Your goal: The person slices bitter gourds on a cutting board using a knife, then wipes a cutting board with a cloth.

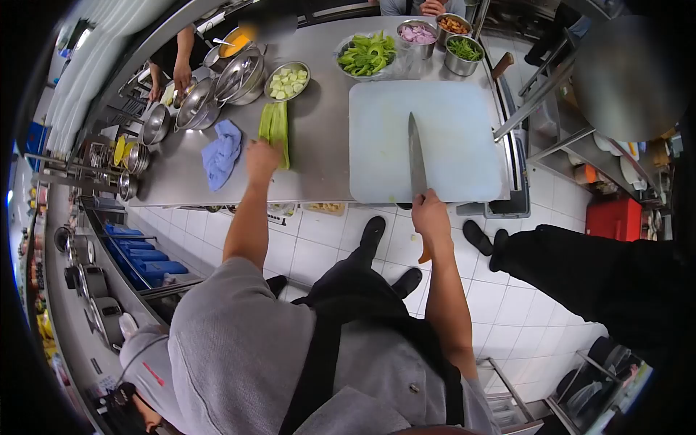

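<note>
My right hand [431, 215] is closed round the handle of a large knife [417, 156], whose blade lies over the white cutting board [464, 138] and points away from me. To the left, my left hand [262, 159] is at the near left side of some long green vegetable pieces [275, 130] on the steel table [319, 123]. Its fingers are bent, and whether they grip a piece is hard to make out. A crumpled blue cloth [221, 154] lies left of that hand. Behind the green pieces stands a bowl of pale green chunks [288, 81].
Sliced green peppers [366, 54], chopped onion [417, 33], a brown ingredient [454, 25] and cut greens [464, 49] stand in bowls behind the board. Metal bowls [197, 105] crowd the left. Another person's hands [181, 72] are at the far left; a person in black trousers [565, 261] stands at right.
</note>
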`<move>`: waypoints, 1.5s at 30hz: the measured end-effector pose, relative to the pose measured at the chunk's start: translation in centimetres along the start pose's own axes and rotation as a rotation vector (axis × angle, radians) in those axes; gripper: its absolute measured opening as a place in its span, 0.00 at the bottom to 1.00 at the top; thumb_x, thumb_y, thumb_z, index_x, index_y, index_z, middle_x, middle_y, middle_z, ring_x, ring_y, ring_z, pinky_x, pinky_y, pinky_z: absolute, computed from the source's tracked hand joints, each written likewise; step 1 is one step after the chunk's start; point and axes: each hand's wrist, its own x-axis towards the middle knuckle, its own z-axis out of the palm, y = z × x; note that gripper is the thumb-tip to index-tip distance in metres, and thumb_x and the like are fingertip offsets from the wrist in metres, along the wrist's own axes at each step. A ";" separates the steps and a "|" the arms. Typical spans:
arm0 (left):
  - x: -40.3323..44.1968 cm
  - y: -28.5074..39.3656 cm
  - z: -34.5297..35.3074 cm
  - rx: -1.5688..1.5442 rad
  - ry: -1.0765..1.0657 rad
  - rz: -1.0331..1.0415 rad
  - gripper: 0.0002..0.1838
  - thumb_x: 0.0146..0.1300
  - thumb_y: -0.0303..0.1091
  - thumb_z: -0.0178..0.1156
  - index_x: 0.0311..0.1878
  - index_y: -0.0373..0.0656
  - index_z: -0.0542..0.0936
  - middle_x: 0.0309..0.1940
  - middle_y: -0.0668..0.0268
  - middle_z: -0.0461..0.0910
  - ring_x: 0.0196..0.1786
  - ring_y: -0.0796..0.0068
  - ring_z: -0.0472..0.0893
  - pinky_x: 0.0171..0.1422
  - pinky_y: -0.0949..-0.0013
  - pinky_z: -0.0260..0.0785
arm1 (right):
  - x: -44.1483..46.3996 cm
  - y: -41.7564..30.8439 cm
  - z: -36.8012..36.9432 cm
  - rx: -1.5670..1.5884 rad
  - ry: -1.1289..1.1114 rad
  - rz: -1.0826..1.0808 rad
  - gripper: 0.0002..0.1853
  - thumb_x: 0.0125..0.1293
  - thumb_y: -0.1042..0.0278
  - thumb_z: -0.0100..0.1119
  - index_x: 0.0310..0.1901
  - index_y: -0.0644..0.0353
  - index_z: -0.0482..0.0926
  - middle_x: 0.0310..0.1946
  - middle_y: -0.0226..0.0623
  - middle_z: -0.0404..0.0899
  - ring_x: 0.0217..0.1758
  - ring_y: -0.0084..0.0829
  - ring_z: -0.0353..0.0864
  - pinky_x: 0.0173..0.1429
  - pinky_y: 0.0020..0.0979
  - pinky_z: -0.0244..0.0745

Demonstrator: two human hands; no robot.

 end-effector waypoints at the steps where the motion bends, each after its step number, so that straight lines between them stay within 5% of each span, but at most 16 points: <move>1: -2.0 1.0 -0.1 -0.011 0.011 -0.003 0.28 0.65 0.53 0.64 0.46 0.31 0.84 0.48 0.42 0.83 0.56 0.41 0.80 0.63 0.49 0.74 | -1.0 0.5 -0.2 -0.030 -0.023 0.001 0.18 0.77 0.56 0.48 0.47 0.66 0.77 0.38 0.67 0.84 0.44 0.69 0.84 0.52 0.61 0.78; 7: -5.5 7.3 1.8 0.246 0.188 -0.076 0.21 0.61 0.42 0.65 0.50 0.35 0.80 0.48 0.50 0.80 0.58 0.48 0.79 0.64 0.52 0.75 | -7.0 4.7 -1.2 -0.091 0.042 -0.149 0.18 0.75 0.57 0.53 0.44 0.68 0.77 0.37 0.67 0.84 0.45 0.65 0.85 0.51 0.61 0.78; 10: -6.3 8.2 4.2 -0.372 0.146 -0.254 0.19 0.52 0.34 0.70 0.44 0.32 0.82 0.45 0.43 0.85 0.52 0.42 0.86 0.55 0.51 0.80 | -8.7 7.2 -1.8 -0.163 0.011 -0.159 0.18 0.76 0.56 0.52 0.47 0.67 0.79 0.41 0.65 0.85 0.48 0.65 0.85 0.55 0.60 0.77; 11: -3.2 5.1 10.8 -0.358 -0.012 0.018 0.24 0.54 0.37 0.72 0.48 0.30 0.80 0.47 0.46 0.84 0.50 0.43 0.86 0.55 0.53 0.81 | -10.7 6.5 -3.3 -0.170 -0.031 -0.123 0.18 0.76 0.56 0.51 0.48 0.66 0.79 0.42 0.65 0.85 0.49 0.65 0.85 0.57 0.60 0.77; 12: -6.5 8.6 3.9 -0.904 -0.319 -0.300 0.26 0.57 0.37 0.72 0.53 0.29 0.76 0.44 0.52 0.84 0.45 0.55 0.87 0.51 0.56 0.82 | -12.3 6.2 -4.3 -0.169 -0.053 -0.102 0.18 0.76 0.56 0.50 0.49 0.66 0.79 0.42 0.65 0.85 0.50 0.65 0.84 0.57 0.60 0.77; 16: -8.2 17.0 -2.1 -1.844 -0.398 -0.600 0.25 0.63 0.32 0.69 0.59 0.32 0.73 0.38 0.57 0.82 0.34 0.67 0.85 0.45 0.63 0.82 | -15.2 4.3 -7.6 -0.125 -0.006 -0.048 0.19 0.76 0.57 0.50 0.53 0.66 0.77 0.44 0.66 0.85 0.52 0.66 0.84 0.60 0.59 0.76; 18: -7.5 21.4 -3.5 -1.749 -0.231 -0.180 0.24 0.65 0.27 0.66 0.63 0.38 0.72 0.41 0.59 0.78 0.38 0.70 0.84 0.41 0.65 0.80 | -15.3 4.1 -8.1 -0.125 0.041 -0.013 0.20 0.76 0.56 0.51 0.55 0.66 0.77 0.45 0.66 0.85 0.52 0.66 0.84 0.60 0.59 0.76; 20: -5.7 25.1 -4.7 -1.107 -0.204 0.033 0.32 0.65 0.28 0.66 0.72 0.47 0.68 0.52 0.56 0.77 0.45 0.60 0.85 0.42 0.56 0.81 | -15.2 4.6 -7.8 -0.103 0.085 0.029 0.20 0.76 0.55 0.52 0.56 0.66 0.76 0.47 0.66 0.84 0.53 0.66 0.84 0.60 0.59 0.77; 22: -5.8 27.8 -3.6 -0.501 0.215 0.399 0.40 0.68 0.37 0.65 0.81 0.56 0.60 0.62 0.53 0.76 0.59 0.52 0.81 0.53 0.38 0.77 | -14.2 5.9 -6.6 -0.178 0.049 0.031 0.22 0.76 0.55 0.51 0.60 0.67 0.72 0.48 0.66 0.85 0.53 0.66 0.85 0.60 0.59 0.78; 24: -9.4 29.3 -6.1 -0.186 0.037 0.577 0.41 0.71 0.45 0.60 0.85 0.63 0.54 0.72 0.54 0.70 0.71 0.52 0.73 0.71 0.30 0.63 | -14.5 5.1 -6.4 -0.181 0.042 0.045 0.22 0.76 0.56 0.51 0.59 0.67 0.72 0.48 0.66 0.84 0.54 0.66 0.84 0.61 0.59 0.78; 29: -10.8 29.8 -0.8 -0.346 -0.045 0.579 0.37 0.74 0.44 0.55 0.84 0.63 0.57 0.76 0.57 0.66 0.79 0.54 0.64 0.81 0.31 0.50 | -13.8 4.9 -5.8 -0.114 0.005 0.133 0.22 0.76 0.55 0.52 0.58 0.67 0.73 0.49 0.67 0.84 0.55 0.66 0.84 0.62 0.58 0.77; 31: -10.2 28.3 0.8 -0.440 -0.010 0.557 0.35 0.74 0.41 0.55 0.83 0.59 0.59 0.76 0.57 0.67 0.78 0.52 0.66 0.83 0.34 0.50 | -14.0 4.1 -5.2 -0.114 0.278 0.065 0.21 0.74 0.54 0.54 0.49 0.68 0.79 0.39 0.66 0.85 0.47 0.65 0.85 0.58 0.58 0.76; 34: -10.8 27.0 0.9 -0.761 0.033 0.539 0.26 0.73 0.32 0.54 0.72 0.38 0.72 0.69 0.52 0.74 0.71 0.45 0.72 0.81 0.52 0.60 | -14.1 2.2 -4.6 -0.119 0.311 0.143 0.18 0.75 0.57 0.51 0.50 0.67 0.76 0.42 0.67 0.84 0.50 0.67 0.83 0.60 0.59 0.76; 38: -9.8 26.6 2.8 -0.906 0.084 0.476 0.23 0.70 0.29 0.59 0.67 0.40 0.76 0.65 0.52 0.76 0.69 0.47 0.74 0.77 0.53 0.66 | -12.2 2.2 -4.7 -0.377 0.132 0.179 0.20 0.71 0.68 0.43 0.58 0.71 0.75 0.55 0.63 0.83 0.61 0.58 0.83 0.67 0.53 0.77; 41: -10.2 26.1 1.4 -0.948 0.038 0.469 0.22 0.67 0.29 0.63 0.65 0.42 0.78 0.64 0.52 0.77 0.68 0.48 0.74 0.75 0.54 0.68 | -11.6 1.0 -6.6 -0.411 0.123 0.104 0.16 0.70 0.72 0.42 0.49 0.74 0.77 0.35 0.65 0.86 0.33 0.53 0.90 0.42 0.49 0.87; 45: -9.5 25.5 1.4 -1.013 -0.030 0.467 0.22 0.67 0.31 0.65 0.64 0.43 0.79 0.64 0.54 0.77 0.68 0.50 0.75 0.73 0.56 0.70 | -12.5 -1.2 -7.0 -0.262 0.078 0.234 0.15 0.71 0.71 0.43 0.45 0.76 0.75 0.32 0.64 0.86 0.30 0.52 0.90 0.36 0.47 0.86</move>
